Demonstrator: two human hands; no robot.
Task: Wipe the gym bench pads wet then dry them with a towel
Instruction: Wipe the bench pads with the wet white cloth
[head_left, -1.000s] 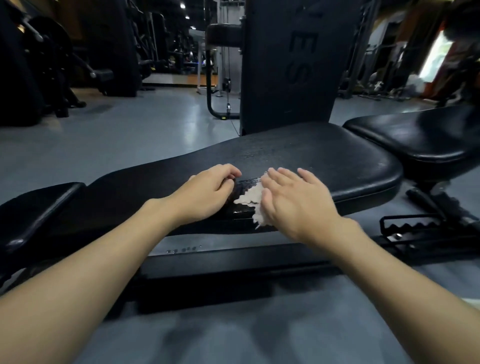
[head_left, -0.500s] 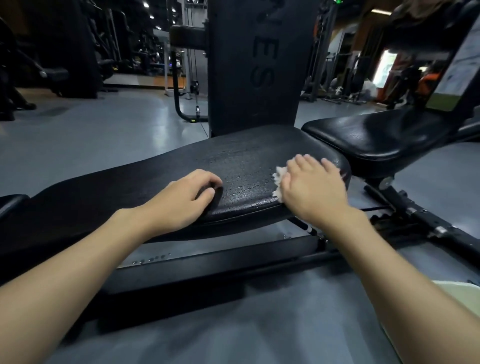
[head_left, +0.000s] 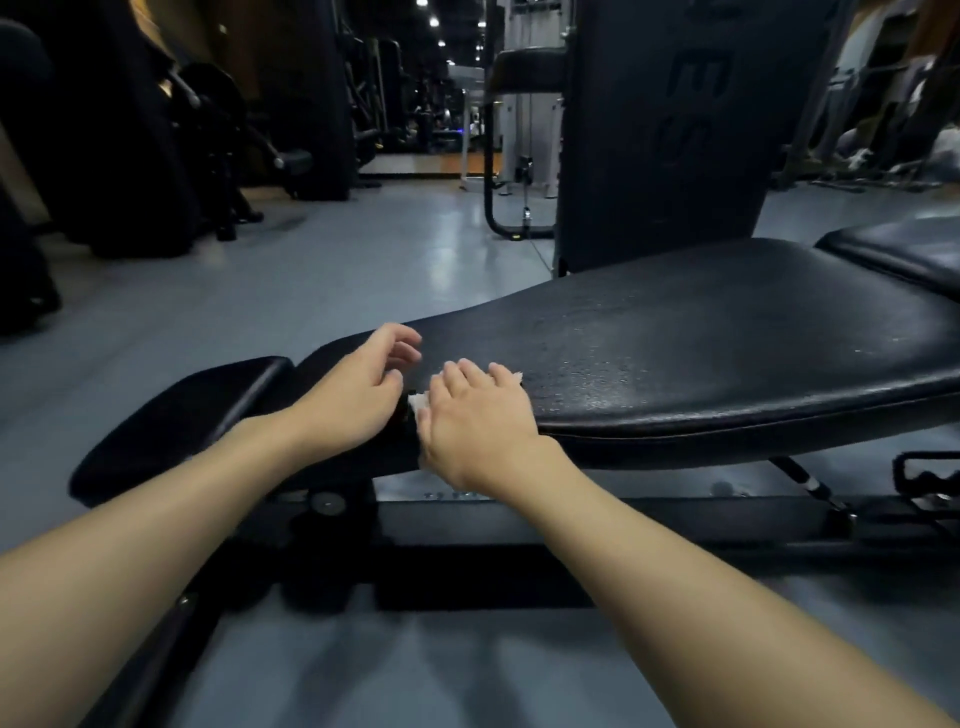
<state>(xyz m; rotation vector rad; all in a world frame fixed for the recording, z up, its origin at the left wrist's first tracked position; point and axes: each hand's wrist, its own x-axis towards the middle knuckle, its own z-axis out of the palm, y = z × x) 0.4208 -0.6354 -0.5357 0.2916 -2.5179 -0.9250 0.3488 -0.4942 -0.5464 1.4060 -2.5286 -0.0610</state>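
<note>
A long black bench pad (head_left: 701, 353) runs across the view, its surface glistening with wet specks. My right hand (head_left: 478, 421) lies flat on a white cloth (head_left: 418, 401), pressing it onto the pad's narrow left end; only the cloth's edges show around the fingers. My left hand (head_left: 358, 395) hovers just left of it over the pad's near edge, fingers loosely curled and holding nothing. A smaller black seat pad (head_left: 171, 415) follows on the left.
A second black pad (head_left: 904, 254) sits at the far right. A tall dark machine column (head_left: 670, 130) stands behind the bench. The bench's steel frame (head_left: 519, 525) and an adjustment ladder (head_left: 930, 473) lie below. Grey floor and other machines (head_left: 130, 130) fill the left.
My right hand has slid the cloth leftward along the pad, from its right end to its narrow left end. My left hand has lifted off the pad's edge and its fingers have loosened.
</note>
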